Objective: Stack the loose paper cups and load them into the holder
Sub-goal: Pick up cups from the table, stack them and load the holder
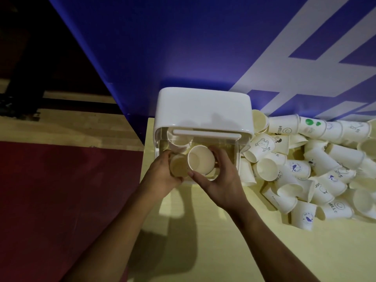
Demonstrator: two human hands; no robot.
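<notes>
The right cup (200, 159) sits mouth-up toward us at the clear front of the holder (203, 106), and the left cup (178, 165) is just beside it, rims touching or nearly so. Each is gripped. The right hand (221, 180) has its fingers (216, 152) curled over the far side of its cup and the thumb under the near rim. The left hand (162, 174) wraps round the left cup from the outside. Whether either is a single cup or the top of a short stack I cannot tell from here, since only the open mouths show.

I'd say this is the loading step: both cups are being worked into the holder's clear compartment, where another cup (179, 140) already stands further back under the white lid (the clear wall makes depth hard to judge).

Next, I'd guess, the two need nesting or seating side by side in there. That calls for keeping the rims level so that paper doesn't buckle, then letting go without dragging them back out.

Plenty remains. To the right, the loose cups (317, 165) lie in a jumbled heap on the pale counter (244, 241), most on their sides, some printed, the nearest touching the holder's wall. A blue panel (162, 47) stands behind it all.
</notes>
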